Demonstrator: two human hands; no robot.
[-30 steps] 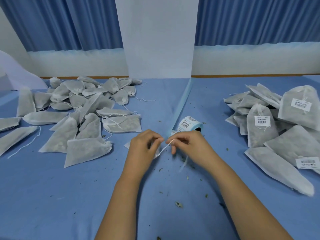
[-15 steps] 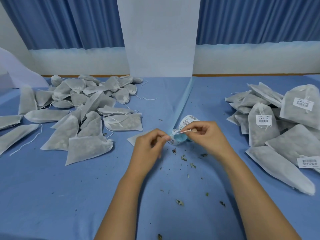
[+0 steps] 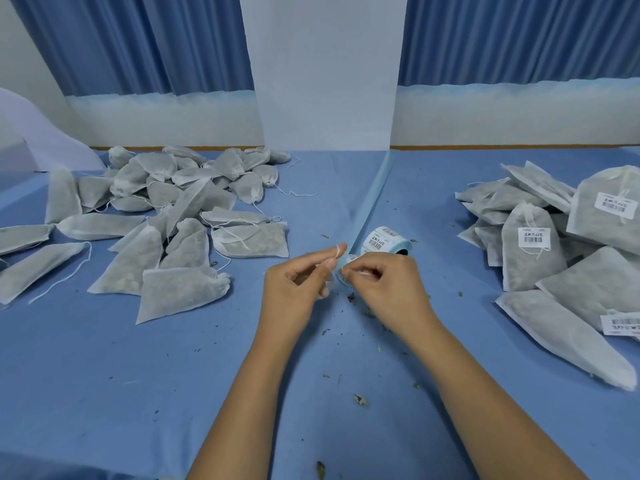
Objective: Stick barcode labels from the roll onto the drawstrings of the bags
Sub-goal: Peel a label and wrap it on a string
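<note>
One label roll (image 3: 386, 241) lies on the blue surface (image 3: 138, 375), just behind my two grips. Right grip (image 3: 381, 282) pinches its label strip (image 3: 344, 263); left grip (image 3: 301, 282) pinches one drawstring (image 3: 337, 249). Two bag piles: left pile (image 3: 166, 216) and right pile (image 3: 554, 244), which shows three labels (image 3: 533, 236).

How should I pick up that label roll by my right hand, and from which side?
Come from above and pinch the label roll across its two flat ends, probably thumb on the near end with the core hole. It lies on its curved face, so a side push could roll it, and that face carries the labels.
</note>
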